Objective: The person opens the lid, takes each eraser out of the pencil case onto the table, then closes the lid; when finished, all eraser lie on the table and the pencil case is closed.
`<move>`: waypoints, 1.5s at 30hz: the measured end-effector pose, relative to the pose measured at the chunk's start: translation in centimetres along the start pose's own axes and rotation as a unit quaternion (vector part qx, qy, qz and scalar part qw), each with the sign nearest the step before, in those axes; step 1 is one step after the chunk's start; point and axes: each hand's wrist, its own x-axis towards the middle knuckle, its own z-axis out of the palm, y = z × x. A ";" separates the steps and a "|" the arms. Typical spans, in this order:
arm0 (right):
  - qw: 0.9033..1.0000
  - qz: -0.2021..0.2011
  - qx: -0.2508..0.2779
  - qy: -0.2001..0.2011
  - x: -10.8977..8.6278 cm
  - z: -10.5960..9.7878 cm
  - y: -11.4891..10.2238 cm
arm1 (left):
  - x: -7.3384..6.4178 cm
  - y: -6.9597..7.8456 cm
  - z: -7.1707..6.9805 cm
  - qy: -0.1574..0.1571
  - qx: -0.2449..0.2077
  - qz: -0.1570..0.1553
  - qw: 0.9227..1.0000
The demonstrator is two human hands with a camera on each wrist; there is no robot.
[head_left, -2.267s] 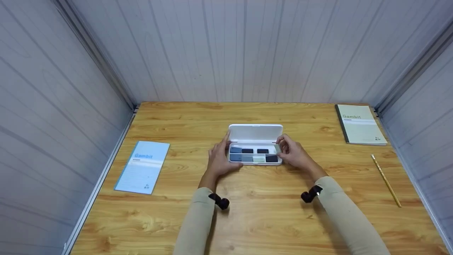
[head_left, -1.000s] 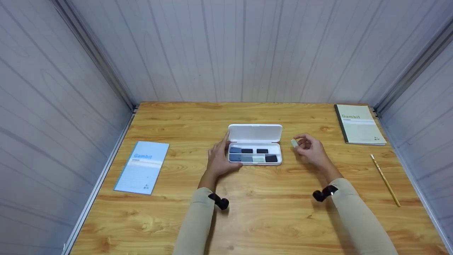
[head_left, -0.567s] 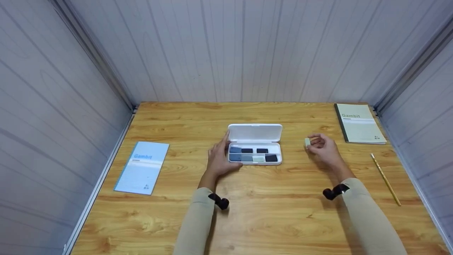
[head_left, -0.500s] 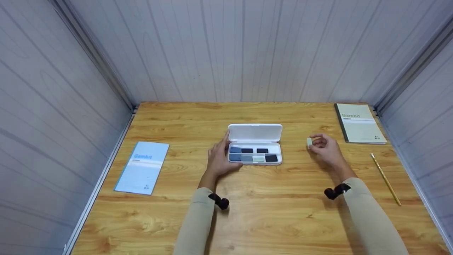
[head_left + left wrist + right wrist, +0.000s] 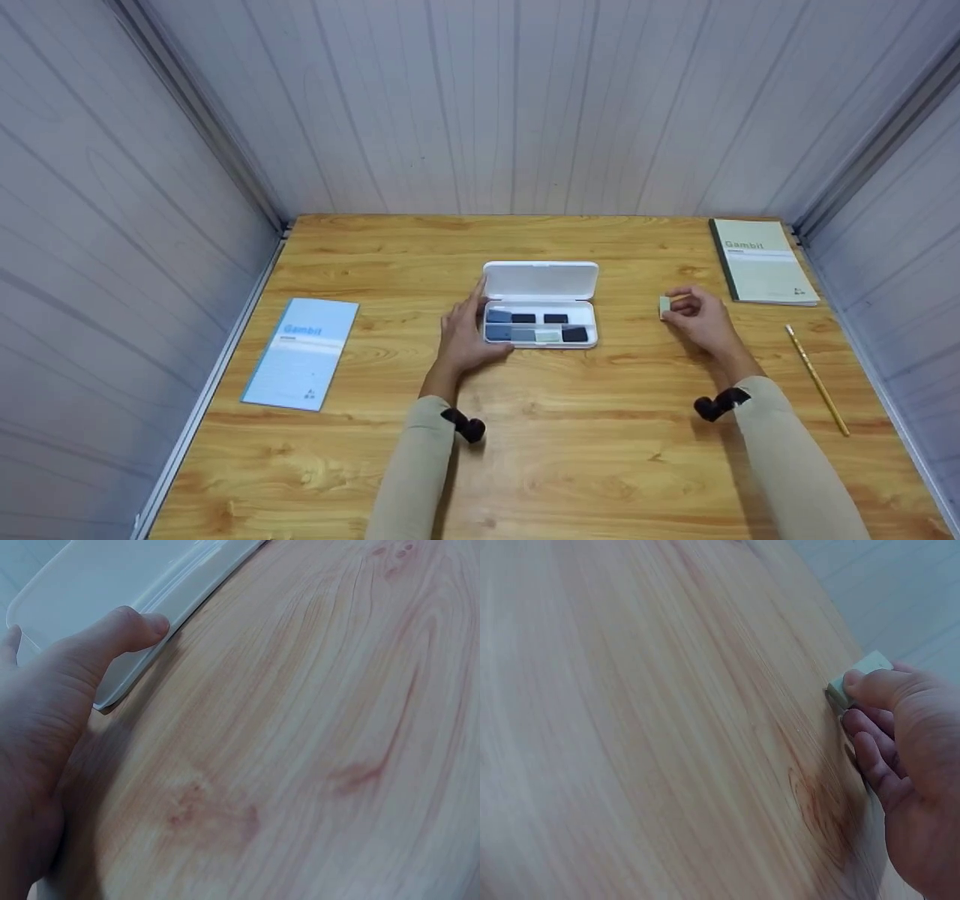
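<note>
A white pencil case (image 5: 541,282) lies with its lid raised at the middle of the table. Several eraser-like blocks sit in its two rows, among them a blue block (image 5: 498,333), a black block (image 5: 574,334) and a pale green block (image 5: 547,337). My left hand (image 5: 463,337) holds the case's left end, its thumb at the front edge and its fingers up by the lid. To the right of the case, my right hand (image 5: 703,319) pinches a pale green eraser (image 5: 862,679) between thumb and fingers, close over the wood.
A light blue notebook (image 5: 301,354) lies at the left. Toward the back right corner is a cream notebook (image 5: 766,262) with a dark spine. A yellow pencil (image 5: 817,381) lies near the right edge of the wooden table (image 5: 555,450). Panel walls stand around the back and sides.
The right hand has lifted the pale green eraser out of the back row's right end and carried it rightward, away from the case. The left hand has stayed on the pencil case.
</note>
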 end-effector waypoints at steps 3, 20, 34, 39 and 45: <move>1.000 0.006 -0.007 -0.001 0.0 -0.1 0.0 | 0.1 0.1 0.0 -0.003 0.001 -0.005 1.000; 1.000 -0.007 -0.014 0.015 -0.2 -0.2 -0.3 | 0.2 0.2 0.1 -0.005 -0.004 -0.005 1.000; 0.999 -0.044 -0.002 -0.015 0.0 1.5 -2.6 | 0.0 0.0 0.0 -0.001 -0.002 -0.004 1.000; 0.998 -0.046 -0.006 -0.035 0.2 3.0 -4.0 | 0.0 0.1 0.0 0.000 -0.004 -0.006 1.000; 0.997 -0.042 -0.006 -0.059 0.3 4.8 -5.7 | 0.0 0.2 0.0 0.003 0.000 -0.007 1.000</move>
